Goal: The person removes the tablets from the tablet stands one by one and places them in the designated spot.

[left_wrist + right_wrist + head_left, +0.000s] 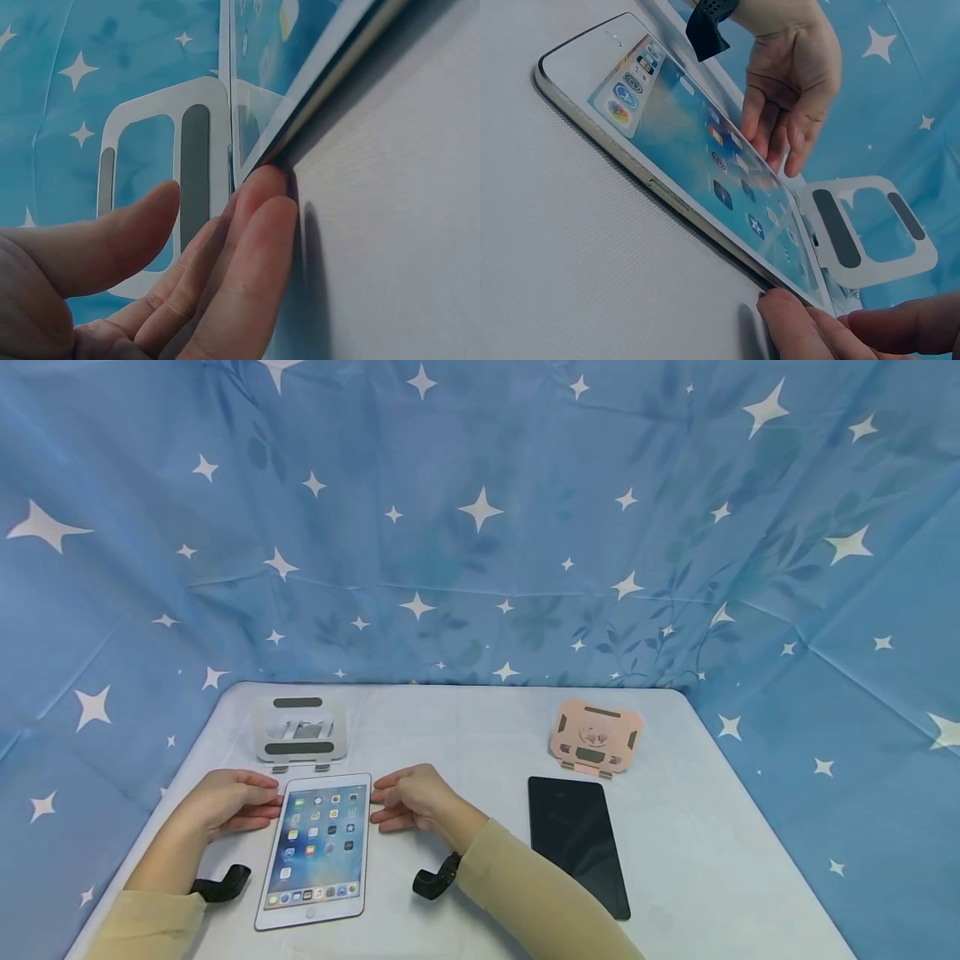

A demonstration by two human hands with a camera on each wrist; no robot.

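Note:
A white tablet (318, 852) with a lit screen of app icons lies face up on the table, between my two hands. My left hand (231, 802) is at its upper left edge; in the left wrist view the fingertips (264, 184) touch the tablet's edge, while the thumb stays apart from it. On the opposite side, my right hand (420, 802) has its fingertips (784, 304) against the upper right edge. Just beyond the tablet's top stands a white tablet stand (339, 727) with grey pads.
A black tablet (573, 835) with a dark screen lies on the right, partly beside my right sleeve (536, 885). A pink tablet stand (618, 735) stands behind it. Blue star-patterned cloth (480, 577) hangs around the white table (712, 827).

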